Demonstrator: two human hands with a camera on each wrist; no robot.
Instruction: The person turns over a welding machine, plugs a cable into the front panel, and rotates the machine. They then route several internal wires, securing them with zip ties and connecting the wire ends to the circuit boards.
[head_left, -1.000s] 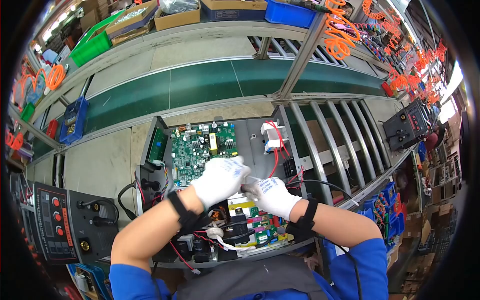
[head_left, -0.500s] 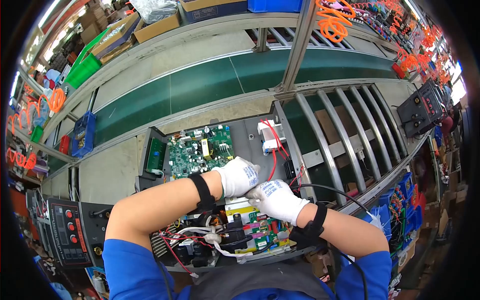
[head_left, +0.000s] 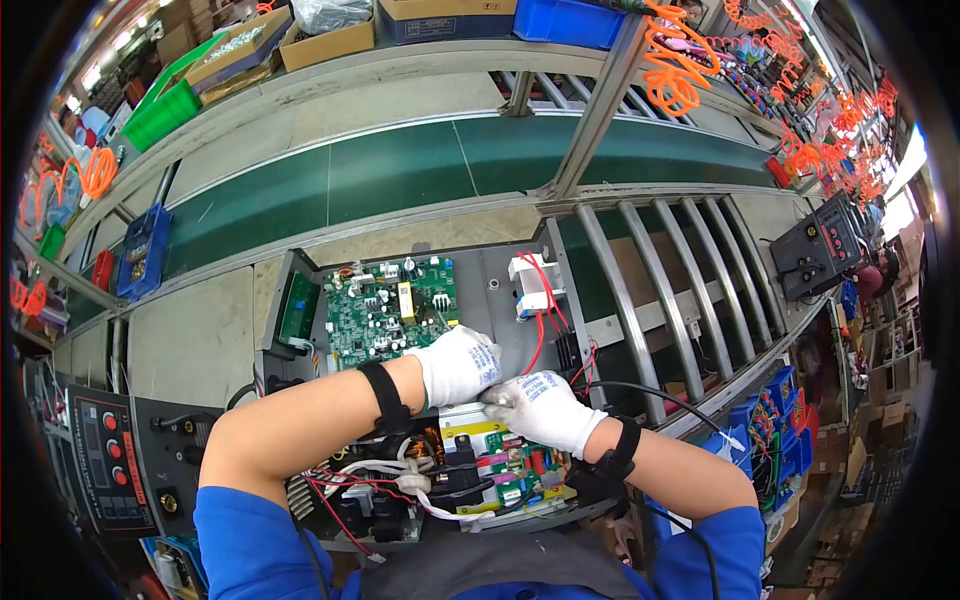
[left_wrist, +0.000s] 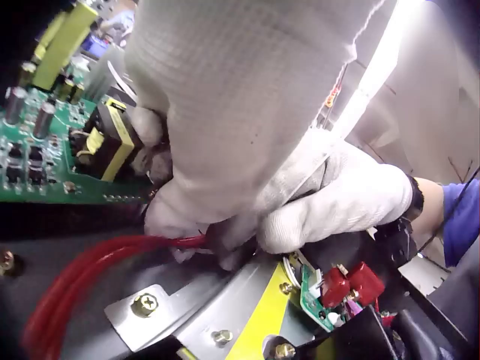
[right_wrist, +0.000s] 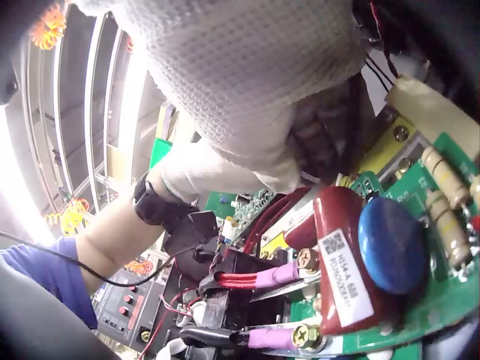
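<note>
Curling fingers near red wires, grip unclear, left hand and right hand work, circuit board at their ten o'clock.

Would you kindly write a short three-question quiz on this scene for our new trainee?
1. True or false: the left hand and the right hand are both gloved.
2. Multiple choice: what colour are the thick wires curving across the left wrist view? A) blue B) red C) white
3. Fill in the blank: in the head view, the metal rollers lie to the ____ of the open chassis.

Key: 1. True. 2. B. 3. right.
</note>
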